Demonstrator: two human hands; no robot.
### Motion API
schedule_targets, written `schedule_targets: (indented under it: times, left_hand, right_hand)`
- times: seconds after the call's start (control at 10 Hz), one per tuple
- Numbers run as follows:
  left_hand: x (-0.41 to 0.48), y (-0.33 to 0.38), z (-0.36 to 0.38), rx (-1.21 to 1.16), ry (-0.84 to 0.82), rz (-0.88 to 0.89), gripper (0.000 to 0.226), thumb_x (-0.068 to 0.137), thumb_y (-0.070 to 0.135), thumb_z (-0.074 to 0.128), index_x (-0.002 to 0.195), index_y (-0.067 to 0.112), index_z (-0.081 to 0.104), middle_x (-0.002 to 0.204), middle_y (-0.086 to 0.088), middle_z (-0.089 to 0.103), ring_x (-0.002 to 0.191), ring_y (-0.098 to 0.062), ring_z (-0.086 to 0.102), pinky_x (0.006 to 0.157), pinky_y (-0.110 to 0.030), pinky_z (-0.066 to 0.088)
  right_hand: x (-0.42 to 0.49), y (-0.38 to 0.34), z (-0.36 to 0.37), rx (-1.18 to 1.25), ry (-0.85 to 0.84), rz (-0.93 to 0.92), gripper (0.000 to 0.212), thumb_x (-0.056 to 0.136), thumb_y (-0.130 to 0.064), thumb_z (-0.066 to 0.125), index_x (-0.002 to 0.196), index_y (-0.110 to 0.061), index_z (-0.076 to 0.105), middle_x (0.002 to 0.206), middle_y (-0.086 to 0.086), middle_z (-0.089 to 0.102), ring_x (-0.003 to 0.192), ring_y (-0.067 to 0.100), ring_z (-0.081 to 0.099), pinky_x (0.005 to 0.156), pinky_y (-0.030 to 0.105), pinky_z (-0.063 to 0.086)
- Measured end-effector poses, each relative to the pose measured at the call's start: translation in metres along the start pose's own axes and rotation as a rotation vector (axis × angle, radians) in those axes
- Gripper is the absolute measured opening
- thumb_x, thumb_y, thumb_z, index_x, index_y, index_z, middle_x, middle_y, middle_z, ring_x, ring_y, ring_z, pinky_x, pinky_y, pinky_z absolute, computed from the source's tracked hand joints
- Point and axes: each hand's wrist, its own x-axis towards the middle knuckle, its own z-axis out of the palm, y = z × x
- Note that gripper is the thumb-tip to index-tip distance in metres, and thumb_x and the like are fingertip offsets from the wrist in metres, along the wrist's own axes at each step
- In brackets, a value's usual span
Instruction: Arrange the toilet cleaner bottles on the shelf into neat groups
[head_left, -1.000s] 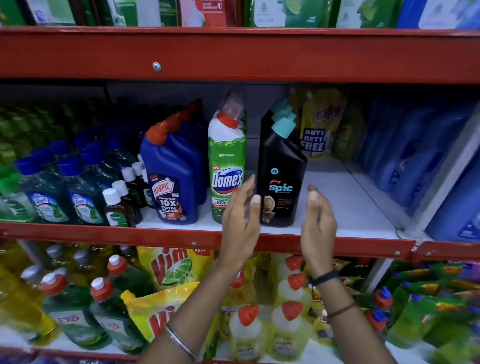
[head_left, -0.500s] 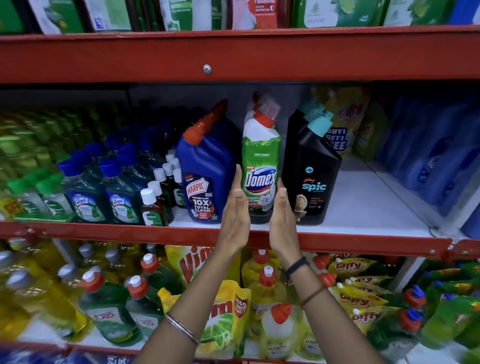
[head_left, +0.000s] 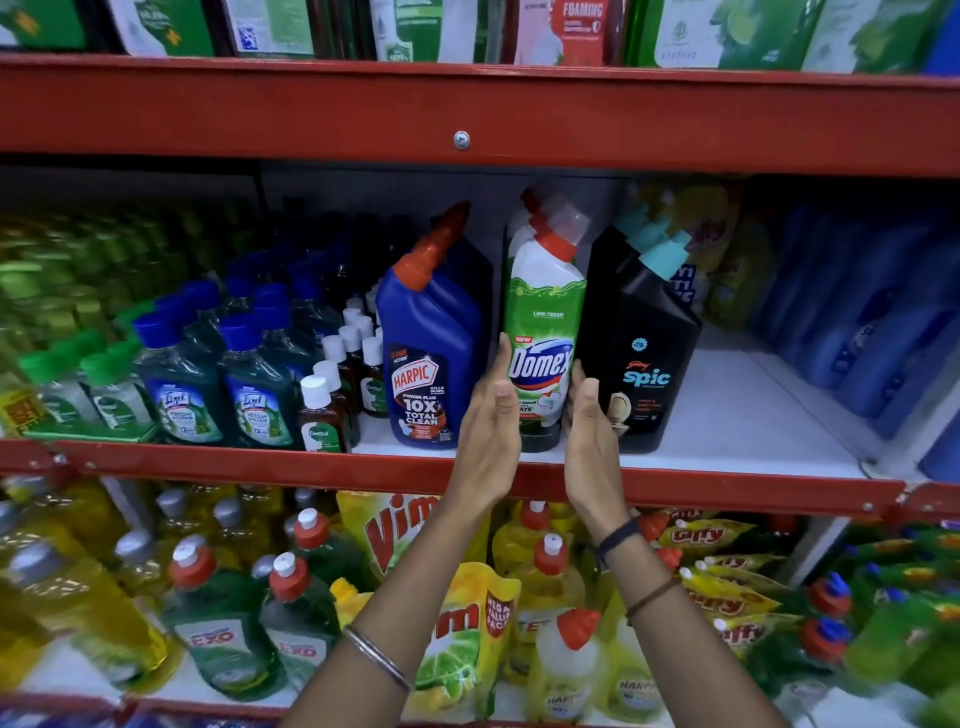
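Observation:
Three rows of toilet cleaner bottles stand on the middle shelf (head_left: 727, 488). A blue Harpic bottle (head_left: 431, 353) with a red cap leads the left row. A green and white Domex bottle (head_left: 545, 322) leads the middle one, and a black Spic bottle (head_left: 649, 364) with a teal cap the right one. My left hand (head_left: 488, 431) lies flat against the Domex bottle's left side. My right hand (head_left: 589, 441) presses its right side, wedged between Domex and Spic. The bottle stands upright on the shelf, clasped between both palms.
Lizol bottles (head_left: 182, 384) and small Dettol bottles (head_left: 322, 415) fill the shelf to the left. Blue bottles (head_left: 857, 338) stand at the far right, beyond a bare white patch (head_left: 737, 410). A red beam (head_left: 467, 114) runs close overhead. Vim pouches (head_left: 405, 525) lie below.
Both hands have moved left from in front of the Spic bottle and closed in on the sides of the Domex bottle. The view has come closer.

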Motion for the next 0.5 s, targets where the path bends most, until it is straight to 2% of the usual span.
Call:
schedule_targets:
  times: [0.1,0.2,0.3,0.4,0.5]
  left_hand:
    - [-0.009,-0.002,-0.003,-0.058,0.054,0.037,0.069,0.079,0.079,0.016,0.141,0.049,0.025,0.146,0.019,0.036,0.130,0.012,0.036,0.106,-0.013,0.034]
    - [-0.025,-0.011,-0.013,-0.186,0.289,0.119,0.047,0.091,0.063,0.027,0.126,0.040,0.048,0.134,0.010,0.053,0.127,-0.004,0.049,0.106,-0.030,0.042]
    - [-0.028,-0.013,-0.034,-0.126,0.500,0.206,0.054,0.094,0.057,0.024,0.127,0.023,0.050,0.131,0.005,0.054,0.128,-0.011,0.048,0.108,-0.032,0.039]
    - [-0.017,-0.009,-0.057,-0.058,0.477,0.068,0.062,0.091,0.064,0.017,0.139,0.031,0.034,0.147,0.005,0.037,0.140,-0.013,0.032,0.116,-0.038,0.028]
    - [-0.006,-0.013,-0.072,0.013,0.361,-0.096,0.070,0.086,0.071,0.009,0.147,0.037,0.018,0.159,0.007,0.018,0.148,-0.018,0.013,0.121,-0.049,0.015]
  right_hand:
    - [-0.014,0.006,0.009,-0.017,0.090,-0.036,0.085,0.073,-0.084,0.022,0.143,-0.037,0.028,0.137,-0.027,0.040,0.118,-0.024,0.039,0.100,0.008,0.033]
    - [-0.037,0.018,0.029,-0.002,0.156,-0.189,0.079,0.083,-0.074,0.029,0.144,-0.023,0.030,0.152,-0.002,0.036,0.137,0.002,0.036,0.109,0.018,0.034]
    - [-0.044,0.018,0.052,-0.001,-0.004,-0.196,0.081,0.084,-0.072,0.028,0.146,-0.020,0.028,0.155,-0.003,0.031,0.141,-0.001,0.029,0.112,0.014,0.027]
    - [-0.036,0.010,0.076,0.002,-0.104,-0.069,0.090,0.075,-0.082,0.022,0.148,-0.029,0.015,0.154,-0.019,0.014,0.135,-0.022,0.014,0.112,0.005,0.015]
    - [-0.017,0.008,0.092,0.118,-0.053,0.069,0.094,0.072,-0.082,0.022,0.149,-0.029,0.009,0.154,-0.019,0.010,0.141,-0.008,0.013,0.123,0.033,0.014]
